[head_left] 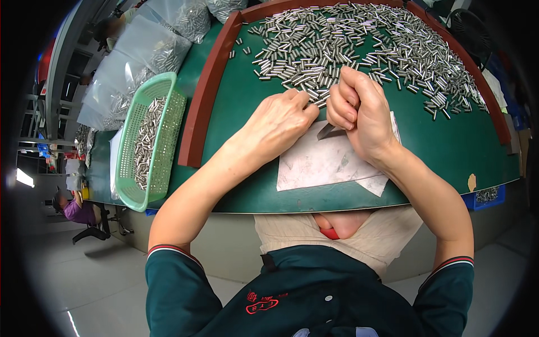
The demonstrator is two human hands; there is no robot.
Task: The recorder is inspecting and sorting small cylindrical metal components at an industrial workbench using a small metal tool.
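Note:
A wide pile of short silvery metal pins [314, 56] covers the far part of the green tabletop. My left hand [281, 123] is at the near edge of the pile, back upward, fingers curled and pressed together; whatever they hold is hidden. Just to its right, my right hand [362, 109] is raised in a fist with the thumb side up. From under its curled fingers pokes a flat grey metal piece [329, 131], its other end hidden in the fist. Below both hands lies a smudged whitish cloth or paper sheet [320, 163].
A dark red raised rail [203, 106] borders the work area. Left of it stands a light green perforated basket [124, 168] of metal pins, with clear bags [163, 50] of metal parts behind. A blue bin [470, 200] sits below the right edge. A seated person [78, 210] is far left.

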